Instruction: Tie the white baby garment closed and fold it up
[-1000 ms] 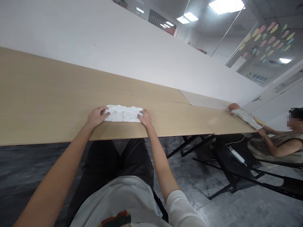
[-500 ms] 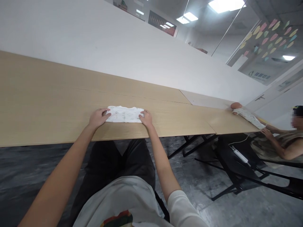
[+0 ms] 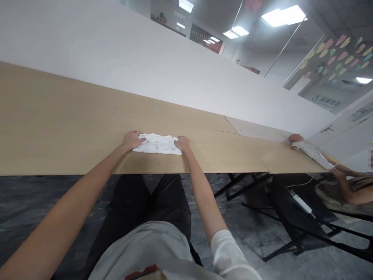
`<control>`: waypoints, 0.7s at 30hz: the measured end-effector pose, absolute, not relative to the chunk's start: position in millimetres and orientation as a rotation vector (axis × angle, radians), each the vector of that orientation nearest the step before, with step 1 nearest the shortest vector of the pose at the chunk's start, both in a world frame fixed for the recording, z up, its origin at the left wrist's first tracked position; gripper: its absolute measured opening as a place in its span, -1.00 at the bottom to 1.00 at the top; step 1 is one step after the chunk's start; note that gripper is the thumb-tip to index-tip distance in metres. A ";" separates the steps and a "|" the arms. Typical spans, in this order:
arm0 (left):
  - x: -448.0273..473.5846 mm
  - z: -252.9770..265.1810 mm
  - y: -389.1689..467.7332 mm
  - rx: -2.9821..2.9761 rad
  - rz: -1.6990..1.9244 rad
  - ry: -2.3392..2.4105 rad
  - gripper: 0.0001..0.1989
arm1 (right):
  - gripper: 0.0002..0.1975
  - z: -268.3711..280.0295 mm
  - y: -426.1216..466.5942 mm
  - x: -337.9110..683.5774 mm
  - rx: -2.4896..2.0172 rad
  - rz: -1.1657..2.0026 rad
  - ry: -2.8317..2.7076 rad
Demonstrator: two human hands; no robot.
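A folded white cloth (image 3: 157, 144) with small printed figures lies on the wooden table in front of me, long side facing me. Its left end is in my left hand (image 3: 133, 140), thumb on top and fingers around the far corner. My right hand (image 3: 182, 144) grips the opposite end in the same way, its thumb pressing on the upper right corner. Both hands rest at table height, and the fabric between them looks fairly flat. Whether it is a garment I cannot tell.
The long table (image 3: 72, 128) runs along a white wall (image 3: 122, 70). At its far right lies a doll-like figure (image 3: 311, 151) in white printed fabric, with a co-worker's hand (image 3: 339, 173) at its near end. A black folding chair (image 3: 285, 194) holding a white power strip (image 3: 302, 203) stands below.
My left hand has shifted toward the far left corner of the cloth, its fingers now pointing further away from me. The view has turned slightly, moving the surroundings in the picture.
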State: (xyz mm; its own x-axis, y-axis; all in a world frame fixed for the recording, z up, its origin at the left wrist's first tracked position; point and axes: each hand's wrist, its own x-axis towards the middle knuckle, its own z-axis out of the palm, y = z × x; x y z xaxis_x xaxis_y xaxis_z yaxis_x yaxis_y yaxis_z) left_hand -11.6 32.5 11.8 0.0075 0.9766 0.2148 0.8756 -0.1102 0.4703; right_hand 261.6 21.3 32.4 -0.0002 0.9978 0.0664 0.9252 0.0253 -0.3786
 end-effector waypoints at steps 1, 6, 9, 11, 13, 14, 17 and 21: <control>-10.0 13.7 31.7 2.076 0.712 1.961 -0.51 | -0.66 34.1 21.5 261.0 -1.977 0.294 -2.004; -16.2 38.0 27.1 1.922 0.975 1.782 -0.65 | -0.88 54.9 18.5 273.7 -1.757 0.443 -1.814; -22.1 73.4 27.8 1.760 1.190 1.536 -0.67 | -0.87 85.9 16.5 289.3 -1.416 0.723 -1.583; -22.2 104.7 25.3 1.758 1.297 1.426 -0.71 | -0.77 113.2 13.5 298.8 -1.197 0.773 -1.513; -18.7 138.4 16.0 1.849 1.379 1.376 -0.74 | -0.69 142.2 7.4 306.9 -1.095 0.723 -1.514; -16.0 154.8 8.5 1.917 1.404 1.382 -0.74 | -0.68 156.2 3.2 310.5 -1.089 0.679 -1.526; -7.8 195.2 -19.8 2.163 1.395 1.453 -0.70 | -0.65 190.5 -11.1 319.9 -1.151 0.546 -1.545; -8.0 212.2 -40.6 2.319 1.301 1.571 -0.57 | -0.54 207.7 -21.9 329.7 -1.245 0.474 -1.584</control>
